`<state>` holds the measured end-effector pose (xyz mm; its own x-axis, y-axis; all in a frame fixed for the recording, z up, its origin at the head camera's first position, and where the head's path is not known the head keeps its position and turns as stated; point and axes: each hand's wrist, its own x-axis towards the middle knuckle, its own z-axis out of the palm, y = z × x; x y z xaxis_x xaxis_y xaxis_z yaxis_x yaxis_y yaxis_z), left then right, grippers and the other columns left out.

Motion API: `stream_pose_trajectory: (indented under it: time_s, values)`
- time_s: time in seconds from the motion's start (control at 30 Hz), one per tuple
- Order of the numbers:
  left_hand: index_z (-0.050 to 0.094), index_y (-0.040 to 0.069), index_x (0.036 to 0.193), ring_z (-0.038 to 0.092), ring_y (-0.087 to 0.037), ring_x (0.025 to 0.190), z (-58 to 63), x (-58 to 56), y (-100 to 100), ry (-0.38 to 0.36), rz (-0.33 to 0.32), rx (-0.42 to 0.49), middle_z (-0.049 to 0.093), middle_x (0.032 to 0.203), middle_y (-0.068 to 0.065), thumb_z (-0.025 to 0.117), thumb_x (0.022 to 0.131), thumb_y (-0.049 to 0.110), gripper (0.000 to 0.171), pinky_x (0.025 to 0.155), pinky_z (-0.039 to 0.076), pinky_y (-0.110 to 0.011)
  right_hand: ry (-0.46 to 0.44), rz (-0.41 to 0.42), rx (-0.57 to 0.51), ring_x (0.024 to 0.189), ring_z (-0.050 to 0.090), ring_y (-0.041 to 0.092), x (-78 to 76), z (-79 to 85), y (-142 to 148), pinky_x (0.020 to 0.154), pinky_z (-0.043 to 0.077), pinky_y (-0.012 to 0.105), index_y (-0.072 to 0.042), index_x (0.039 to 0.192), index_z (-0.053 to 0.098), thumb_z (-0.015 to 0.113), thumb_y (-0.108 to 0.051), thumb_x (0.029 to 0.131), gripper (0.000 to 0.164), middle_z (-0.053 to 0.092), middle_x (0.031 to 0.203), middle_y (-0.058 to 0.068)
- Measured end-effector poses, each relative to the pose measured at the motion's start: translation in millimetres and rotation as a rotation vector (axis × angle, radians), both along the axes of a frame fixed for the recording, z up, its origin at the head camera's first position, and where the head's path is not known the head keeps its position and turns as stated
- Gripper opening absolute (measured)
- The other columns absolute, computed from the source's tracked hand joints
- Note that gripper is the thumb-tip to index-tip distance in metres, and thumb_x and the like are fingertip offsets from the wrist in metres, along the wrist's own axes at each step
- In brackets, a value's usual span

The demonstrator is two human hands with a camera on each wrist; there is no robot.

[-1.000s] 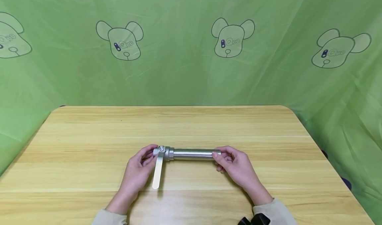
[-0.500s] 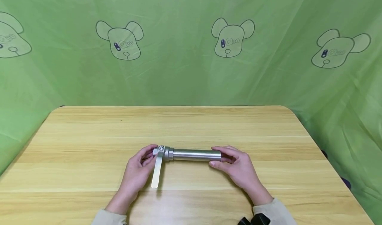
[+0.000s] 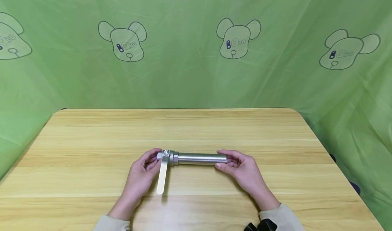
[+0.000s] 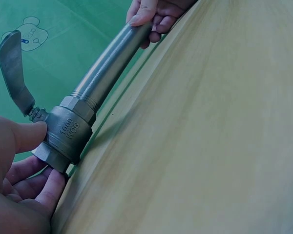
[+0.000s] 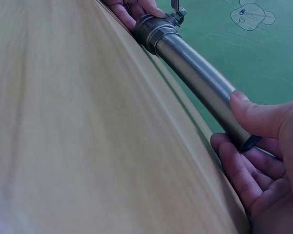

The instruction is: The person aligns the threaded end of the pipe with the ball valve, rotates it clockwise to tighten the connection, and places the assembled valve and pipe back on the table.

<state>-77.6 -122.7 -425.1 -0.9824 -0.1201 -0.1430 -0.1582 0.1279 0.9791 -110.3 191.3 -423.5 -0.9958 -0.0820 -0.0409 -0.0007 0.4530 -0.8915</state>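
Note:
A steel ball valve (image 3: 170, 158) with a flat lever handle (image 3: 162, 176) lies level, joined at its right end to a straight metal pipe (image 3: 199, 158). My left hand (image 3: 142, 173) grips the valve's left end, thumb on the body and fingers under the hex end, as the left wrist view shows. The lever points toward me in the head view. Around the free end of the pipe, my right hand (image 3: 243, 171) pinches with the thumb on the near side and fingers on the far side and below. Raised lettering shows on the valve body (image 4: 68, 129).
The wood-grain table (image 3: 122, 132) spreads under both hands. Behind it hangs a green curtain (image 3: 183, 81) printed with bear heads. A black object (image 3: 266, 225) sits by the right sleeve (image 3: 281, 217) at the bottom edge.
The right thumb has shifted from the top of the pipe to its near side, and the fingers have regripped around the end. The left hand stays put; the lever has barely swayed.

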Motion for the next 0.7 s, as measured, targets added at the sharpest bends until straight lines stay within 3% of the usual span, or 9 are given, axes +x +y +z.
stream_pose_trajectory:
  time_s: [0.47, 0.7]
  values:
    - [0.062, 0.003, 0.147, 0.064, -0.032, 0.135, -0.2, 1.6, -1.0, 0.034, -0.004, -0.002, 0.063, 0.146, -0.022, 0.071, 0.101, 0.004, 0.047, 0.107, 0.053, -0.009, -0.075, 0.014, -0.107, 0.085, 0.077, 0.013, -2.3, 1.7, -3.3, 0.079, 0.068, 0.024, 0.000, 0.132, 0.072, 0.076, -0.024, 0.102, 0.038, 0.080, 0.102, 0.014]
    - [0.062, 0.004, 0.147, 0.064, -0.031, 0.136, 0.6, 0.9, -0.5, 0.012, -0.002, 0.005, 0.064, 0.146, -0.021, 0.072, 0.100, 0.003, 0.048, 0.106, 0.052, -0.008, -0.078, 0.017, -0.112, 0.086, 0.076, 0.013, -1.2, 1.3, -4.2, 0.078, 0.068, 0.023, 0.001, 0.134, 0.071, 0.074, -0.024, 0.104, 0.040, 0.079, 0.103, 0.014]
